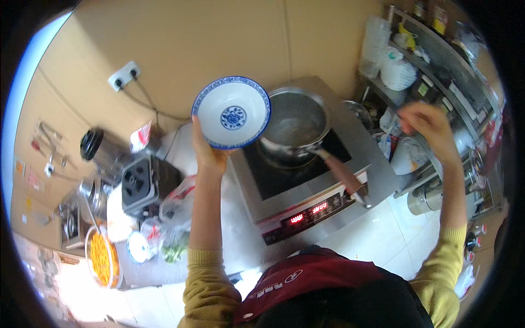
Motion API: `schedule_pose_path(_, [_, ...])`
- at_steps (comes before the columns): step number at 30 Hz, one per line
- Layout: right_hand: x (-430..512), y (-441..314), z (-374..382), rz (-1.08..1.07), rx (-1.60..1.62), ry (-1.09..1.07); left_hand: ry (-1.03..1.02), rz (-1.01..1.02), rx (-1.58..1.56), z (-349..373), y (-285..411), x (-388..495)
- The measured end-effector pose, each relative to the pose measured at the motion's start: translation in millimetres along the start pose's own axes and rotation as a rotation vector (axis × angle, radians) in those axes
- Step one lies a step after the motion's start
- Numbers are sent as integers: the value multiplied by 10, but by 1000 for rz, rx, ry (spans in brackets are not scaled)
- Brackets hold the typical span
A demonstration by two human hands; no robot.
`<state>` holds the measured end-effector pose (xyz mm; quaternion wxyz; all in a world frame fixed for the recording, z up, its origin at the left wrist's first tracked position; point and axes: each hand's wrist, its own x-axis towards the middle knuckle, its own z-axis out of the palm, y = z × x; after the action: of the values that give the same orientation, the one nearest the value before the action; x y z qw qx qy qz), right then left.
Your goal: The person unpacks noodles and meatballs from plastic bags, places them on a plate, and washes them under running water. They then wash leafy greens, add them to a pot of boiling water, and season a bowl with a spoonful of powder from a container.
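A blue-and-white patterned bowl (231, 112) is held up by its left rim and underside in my left hand (209, 151), with its inside facing the camera and no food seen in it. Just right of the bowl, a metal saucepan (295, 119) with cloudy liquid stands on an induction cooker (303, 180), its brown handle pointing to the lower right. The cooker's display is lit red. My right hand (424, 121) is raised in front of the metal shelf on the right. It is blurred, its fingers are bent, and whether it holds something small cannot be told.
A metal rack (434, 57) with bags and bottles stands at the right. Left of the cooker are a blender base (143, 184), plastic bags (176, 205), a small bowl (138, 247) and a clear container of orange pieces (102, 260). Cords run from a wall socket (124, 76).
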<state>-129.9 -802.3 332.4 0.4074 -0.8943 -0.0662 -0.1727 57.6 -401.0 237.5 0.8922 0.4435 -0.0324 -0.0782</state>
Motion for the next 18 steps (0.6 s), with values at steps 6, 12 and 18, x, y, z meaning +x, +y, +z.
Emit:
schedule_pose_path(6, [-1245, -433, 575, 157, 202, 74, 203, -125, 131, -1544, -4, -1411])
schedule_pose_path(12, [-1236, -595, 3281, 265, 412, -593, 404, -418, 167, -2472, -763, -2288])
schedule_pose_path(18, [-1472, -514, 5102, -383, -212, -564, 546, -186, 289, -3119, -1297, -2239])
